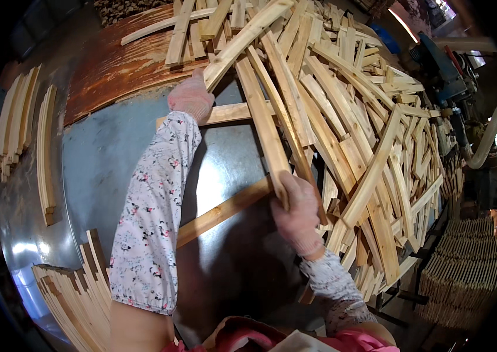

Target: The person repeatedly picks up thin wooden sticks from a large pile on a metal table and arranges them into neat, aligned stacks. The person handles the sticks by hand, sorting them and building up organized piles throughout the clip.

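My left hand [193, 97], in a pinkish knit glove, is closed around the lower end of a long wooden slat [247, 39] that slants up to the right. My right hand [296, 214], gloved alike, grips the near end of another wooden slat [263, 126], which runs away from me towards the pile. Beneath them, a crosswise strip [231, 112] and a slanting strip [225, 212] rest on the grey metal table [125, 144]. The fingertips of both hands are partly hidden.
A large tangled heap of wooden slats [348, 146] covers the right side. Upright sticks [75, 299] stand in a bundle at the lower left, with slat stacks [17, 120] farther left. A rusty brown sheet [119, 64] lies at the back. Stacked strips [465, 273] stand at right.
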### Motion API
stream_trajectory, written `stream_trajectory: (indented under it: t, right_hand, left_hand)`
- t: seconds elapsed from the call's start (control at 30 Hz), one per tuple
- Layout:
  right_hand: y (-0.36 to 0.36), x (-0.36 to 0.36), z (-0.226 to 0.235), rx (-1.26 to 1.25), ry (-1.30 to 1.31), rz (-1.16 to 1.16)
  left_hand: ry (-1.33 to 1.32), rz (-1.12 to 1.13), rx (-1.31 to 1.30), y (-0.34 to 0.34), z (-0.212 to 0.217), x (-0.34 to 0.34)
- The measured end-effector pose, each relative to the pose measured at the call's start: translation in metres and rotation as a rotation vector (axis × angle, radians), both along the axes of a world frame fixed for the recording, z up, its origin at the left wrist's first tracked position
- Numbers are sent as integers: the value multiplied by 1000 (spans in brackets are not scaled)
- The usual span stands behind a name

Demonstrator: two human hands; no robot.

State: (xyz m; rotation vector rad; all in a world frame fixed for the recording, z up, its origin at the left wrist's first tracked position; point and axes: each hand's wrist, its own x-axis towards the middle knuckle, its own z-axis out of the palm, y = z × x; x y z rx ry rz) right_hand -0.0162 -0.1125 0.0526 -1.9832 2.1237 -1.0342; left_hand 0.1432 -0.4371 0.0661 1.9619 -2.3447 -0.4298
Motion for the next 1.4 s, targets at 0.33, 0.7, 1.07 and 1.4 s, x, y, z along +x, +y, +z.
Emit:
stream_trajectory:
  t: [0.33, 0.7, 1.07, 1.4]
  right_hand:
    - [133, -21, 11, 198, -25, 32]
    - [194, 127, 33, 452, -227, 425]
    - [15, -55, 13, 493, 371, -184]
    - [-28, 71, -29, 305, 434, 526]
  left_hand:
    - [357, 125, 130, -1, 89, 147]
    - [998, 340, 476, 431, -15, 130]
    - [786, 619, 521, 566, 66, 180]
    - [106, 683, 92, 812, -32, 196]
